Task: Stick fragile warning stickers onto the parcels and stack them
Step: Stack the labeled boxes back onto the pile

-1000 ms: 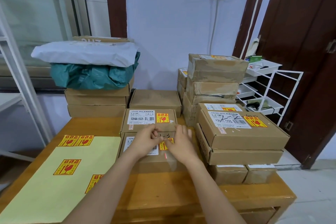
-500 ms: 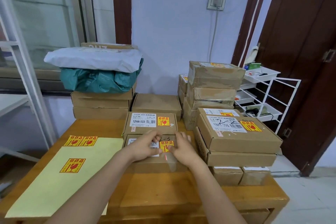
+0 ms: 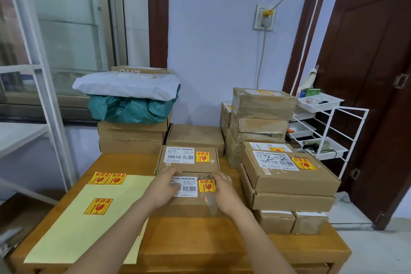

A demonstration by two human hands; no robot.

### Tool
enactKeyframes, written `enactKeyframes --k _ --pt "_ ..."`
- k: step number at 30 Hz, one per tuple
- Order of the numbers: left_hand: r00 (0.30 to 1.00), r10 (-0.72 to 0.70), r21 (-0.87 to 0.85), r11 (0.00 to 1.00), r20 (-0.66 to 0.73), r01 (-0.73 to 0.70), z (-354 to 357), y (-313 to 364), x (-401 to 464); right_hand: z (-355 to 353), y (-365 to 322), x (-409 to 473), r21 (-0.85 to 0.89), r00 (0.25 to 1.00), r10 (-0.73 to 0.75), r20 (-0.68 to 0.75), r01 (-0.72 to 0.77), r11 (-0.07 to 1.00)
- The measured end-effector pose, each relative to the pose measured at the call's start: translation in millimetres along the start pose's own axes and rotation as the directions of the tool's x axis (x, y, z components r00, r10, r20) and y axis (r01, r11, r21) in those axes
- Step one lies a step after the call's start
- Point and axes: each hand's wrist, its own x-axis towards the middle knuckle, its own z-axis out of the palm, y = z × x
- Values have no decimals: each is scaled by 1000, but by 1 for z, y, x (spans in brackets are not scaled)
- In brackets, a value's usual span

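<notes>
Centre: both hands, left [image 3: 163, 187] and right [image 3: 224, 191], lie flat, fingers relaxed, on the near box [image 3: 189, 202] flanking its sticker [image 3: 206, 186]; sticker sheet [image 3: 89, 218] at 9 o'clock, box stack [image 3: 287, 180] crowding 3 o'clock

Single view only, so no overlap with a second camera. Head-worn, wide-angle, looks forward and slightly down across the wooden table [image 3: 200, 249] toward the pale wall [image 3: 211, 40]. Both forearms enter from the bottom edge; left hand [image 3: 163, 187] and right hand [image 3: 224, 191] sit near frame centre, close to the lens, on the nearest box [image 3: 191, 204]. Box stacks [image 3: 264, 113] stand behind it in mid-distance. Window [image 3: 73, 29] runs along the left edge, dark door [image 3: 373, 73] along the right. Verticals at the edges bow outward, typical lens distortion. Floor shows only at lower right.
</notes>
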Motion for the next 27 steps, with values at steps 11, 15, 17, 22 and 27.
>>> enactKeyframes --k 11,15,17,22,27 --pt "977 -99 32 994 -189 107 9 -12 -12 8 1 -4 -50 999 -1 -49 -2 999" --pt "977 -103 2 994 -186 105 10 -15 -13 5 -3 -5 -52 999 34 -41 -36 998" --pt "977 -102 -7 995 -186 102 10 -14 -13 4 -3 -4 -57 998 47 -39 -49 997" --pt "975 -110 -3 994 -195 112 10 -16 -14 4 -4 -3 -63 998 65 -8 -66 996" --pt "977 -115 -11 993 -180 115 9 -14 -15 5 -2 -2 -53 997 73 -4 -73 996"
